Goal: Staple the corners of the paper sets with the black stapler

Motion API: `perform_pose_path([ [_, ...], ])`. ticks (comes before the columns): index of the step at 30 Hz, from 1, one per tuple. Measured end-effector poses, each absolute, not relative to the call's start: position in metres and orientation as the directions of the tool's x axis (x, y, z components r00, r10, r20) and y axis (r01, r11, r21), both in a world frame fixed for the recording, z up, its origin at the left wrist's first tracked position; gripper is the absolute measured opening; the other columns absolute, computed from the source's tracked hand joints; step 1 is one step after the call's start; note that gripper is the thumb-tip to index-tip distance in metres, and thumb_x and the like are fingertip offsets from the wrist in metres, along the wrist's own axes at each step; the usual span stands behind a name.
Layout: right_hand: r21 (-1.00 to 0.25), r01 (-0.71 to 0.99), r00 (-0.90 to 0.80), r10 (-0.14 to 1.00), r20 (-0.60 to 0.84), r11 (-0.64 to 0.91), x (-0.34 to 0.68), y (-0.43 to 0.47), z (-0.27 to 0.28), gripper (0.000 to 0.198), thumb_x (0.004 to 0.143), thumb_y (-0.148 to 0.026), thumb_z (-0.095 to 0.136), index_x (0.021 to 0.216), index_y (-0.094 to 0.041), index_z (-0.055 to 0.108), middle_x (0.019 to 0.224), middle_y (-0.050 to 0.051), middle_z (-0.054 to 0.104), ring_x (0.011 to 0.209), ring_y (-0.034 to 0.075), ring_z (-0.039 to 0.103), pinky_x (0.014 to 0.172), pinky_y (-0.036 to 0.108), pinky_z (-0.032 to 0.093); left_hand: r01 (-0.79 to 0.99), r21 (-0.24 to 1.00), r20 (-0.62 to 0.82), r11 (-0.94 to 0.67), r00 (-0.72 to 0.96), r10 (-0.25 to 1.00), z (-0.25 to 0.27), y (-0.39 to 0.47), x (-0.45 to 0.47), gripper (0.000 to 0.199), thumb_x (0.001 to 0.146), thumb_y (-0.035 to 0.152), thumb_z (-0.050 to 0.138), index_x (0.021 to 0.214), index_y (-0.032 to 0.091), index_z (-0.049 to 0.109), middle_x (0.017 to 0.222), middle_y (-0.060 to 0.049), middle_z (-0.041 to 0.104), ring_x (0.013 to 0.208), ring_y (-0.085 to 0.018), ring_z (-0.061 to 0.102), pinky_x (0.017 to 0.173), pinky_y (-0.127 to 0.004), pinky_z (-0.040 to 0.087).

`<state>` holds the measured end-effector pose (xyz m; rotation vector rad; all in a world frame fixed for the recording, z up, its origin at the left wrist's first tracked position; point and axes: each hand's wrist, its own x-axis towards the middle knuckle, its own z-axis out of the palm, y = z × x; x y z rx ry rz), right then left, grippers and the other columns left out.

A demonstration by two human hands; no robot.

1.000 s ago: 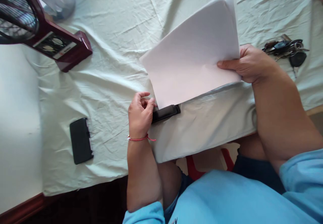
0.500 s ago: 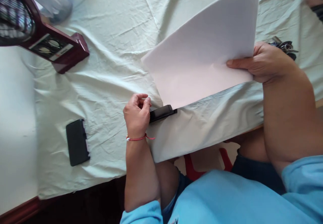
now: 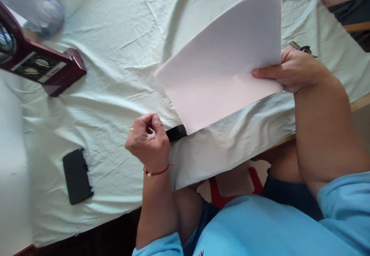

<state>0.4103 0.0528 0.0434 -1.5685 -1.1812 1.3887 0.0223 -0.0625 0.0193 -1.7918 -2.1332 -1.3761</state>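
A sheaf of white paper is held by its right side in my right hand, thumb on top and fingers underneath. Its upper right part curls up. The near left corner of the paper meets the end of a black stapler lying near the table edge. My left hand is closed in a loose fist, thumb tip against the curled index finger, with no object showing in it. It is over the stapler's left end, hiding that part; whether it touches the stapler I cannot tell.
A black rectangular case lies to the left. A dark red electric racket and a clear plastic container stand at the upper left. Keys are partly hidden behind my right hand. A wrinkled pale green cloth covers the table.
My left hand has lifted and curled tighter, turning over the stapler's left end. The view has shifted slightly. My right hand keeps its grip on the paper.
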Motion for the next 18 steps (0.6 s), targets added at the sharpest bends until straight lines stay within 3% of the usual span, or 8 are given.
perform_pose_path([
  [6,-0.917,0.165,0.029,0.931,-0.364,-0.364,0.406,0.052,0.045,0.013,0.087,-0.006,0.098,0.092,-0.014,0.089,0.095,0.004,0.088,0.088,0.02,0.084,0.125,0.061,0.068,0.802,0.597,0.365,-0.033,-0.234,0.901,0.009,-0.058,0.019,0.02,0.105,0.04,0.073,0.094,0.026,0.08,0.079,-0.002,0.078,0.071,-0.023,0.069,0.076,-0.037,0.05],
  [9,-0.918,0.157,0.016,0.93,-0.368,-0.365,0.398,0.051,0.048,0.012,0.089,-0.004,0.095,0.091,-0.014,0.088,0.097,0.004,0.088,0.094,0.022,0.086,0.131,0.062,0.065,0.814,0.58,0.321,0.006,-0.236,0.917,0.008,-0.056,0.016,0.024,0.106,0.044,0.069,0.095,0.026,0.079,0.081,-0.003,0.08,0.075,-0.025,0.073,0.078,-0.038,0.052],
  [13,-0.913,0.157,-0.029,0.923,-0.385,-0.376,0.391,0.05,0.052,0.009,0.093,-0.007,0.093,0.094,-0.014,0.087,0.101,0.004,0.088,0.111,0.026,0.088,0.136,0.062,0.062,0.891,0.452,0.265,0.048,-0.185,0.946,0.006,-0.055,0.015,0.027,0.109,0.036,0.058,0.106,0.024,0.082,0.097,-0.01,0.084,0.094,-0.03,0.078,0.089,-0.042,0.057],
  [16,-0.911,0.147,-0.017,0.92,-0.391,-0.385,0.389,0.05,0.053,0.011,0.092,-0.005,0.09,0.092,-0.015,0.087,0.097,0.003,0.087,0.108,0.025,0.088,0.136,0.062,0.062,0.942,0.326,0.193,0.077,-0.146,0.97,0.006,-0.052,0.019,0.036,0.11,0.022,0.05,0.122,0.023,0.084,0.115,-0.015,0.087,0.117,-0.037,0.077,0.106,-0.049,0.058],
  [18,-0.911,0.145,-0.02,0.92,-0.392,-0.385,0.388,0.051,0.054,0.012,0.092,-0.004,0.09,0.09,-0.015,0.086,0.094,0.001,0.087,0.102,0.023,0.087,0.136,0.063,0.062,0.964,0.245,0.126,0.104,-0.138,0.982,0.008,-0.05,0.023,0.045,0.107,0.012,0.048,0.131,0.024,0.084,0.119,-0.015,0.087,0.122,-0.039,0.076,0.108,-0.051,0.057],
])
